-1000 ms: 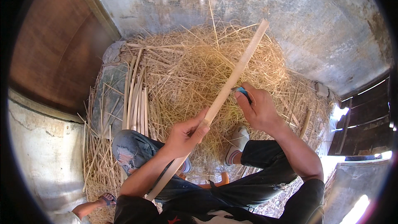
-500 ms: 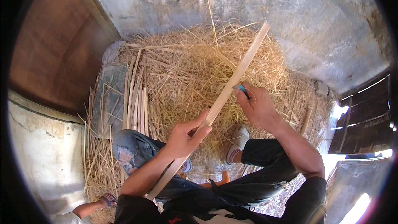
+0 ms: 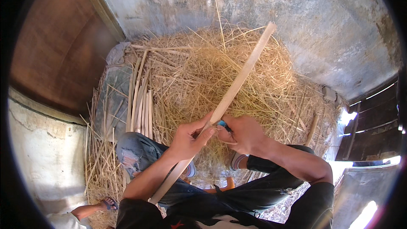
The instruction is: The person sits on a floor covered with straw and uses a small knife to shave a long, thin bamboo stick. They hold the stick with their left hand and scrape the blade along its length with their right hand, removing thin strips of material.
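Note:
A long, pale bamboo strip (image 3: pixel 246 70) slants from beside my left thigh up towards the far right. My left hand (image 3: pixel 190 139) is closed round it near its middle, thumb on top. Right beside those fingers is my right hand (image 3: pixel 246 135), closed on a small blue knife (image 3: pixel 221 123). Only a bit of blue shows; its blade is mostly hidden against the strip. A thin curl of shaving seems to lie by the right fingers.
A large heap of straw-like shavings (image 3: pixel 199 74) covers the floor. Several cut strips (image 3: pixel 140 101) lie together at the left. Another person's sandalled foot (image 3: pixel 111 204) shows at lower left. A stained wall (image 3: pixel 254 0) stands behind, a brown panel (image 3: pixel 59 51) at left.
My right hand has drawn the blue knife down along the strip towards me, from above the middle to beside my left hand. The left hand and strip have barely moved.

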Tool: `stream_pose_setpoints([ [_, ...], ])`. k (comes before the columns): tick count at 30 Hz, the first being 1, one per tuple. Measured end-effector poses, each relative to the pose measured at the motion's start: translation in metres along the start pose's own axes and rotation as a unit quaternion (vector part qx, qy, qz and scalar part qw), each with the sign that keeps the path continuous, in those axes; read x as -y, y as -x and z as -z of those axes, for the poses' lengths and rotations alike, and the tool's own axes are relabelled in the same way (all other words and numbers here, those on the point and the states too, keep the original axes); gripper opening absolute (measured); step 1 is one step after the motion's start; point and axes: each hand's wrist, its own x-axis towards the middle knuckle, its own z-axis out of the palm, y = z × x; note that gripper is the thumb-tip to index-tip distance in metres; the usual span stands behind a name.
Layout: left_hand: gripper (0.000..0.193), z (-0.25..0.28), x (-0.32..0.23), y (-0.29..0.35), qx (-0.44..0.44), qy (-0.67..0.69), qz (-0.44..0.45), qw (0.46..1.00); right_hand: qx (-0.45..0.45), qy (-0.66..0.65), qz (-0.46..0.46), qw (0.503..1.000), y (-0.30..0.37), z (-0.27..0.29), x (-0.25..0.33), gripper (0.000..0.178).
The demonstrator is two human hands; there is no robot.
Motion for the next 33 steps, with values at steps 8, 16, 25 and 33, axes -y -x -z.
stream_pose_setpoints([
  [8,0.053,0.0,-0.006,0.001,-0.001,0.014,0.008,1.0,-0.051,-0.039,-0.009,0.998,-0.011,0.007,-0.019,0.019],
  [16,0.052,-0.001,-0.005,0.001,0.004,0.044,0.013,0.999,-0.114,-0.06,-0.027,0.991,-0.023,0.011,-0.029,0.026],
  [25,0.051,0.0,-0.011,0.002,0.034,0.097,0.031,0.994,-0.048,-0.074,-0.04,0.995,-0.022,0.024,-0.02,0.029],
  [33,0.049,0.003,-0.008,0.002,0.037,0.104,0.02,0.994,-0.046,-0.05,0.025,0.997,-0.012,0.007,-0.014,0.03],
])
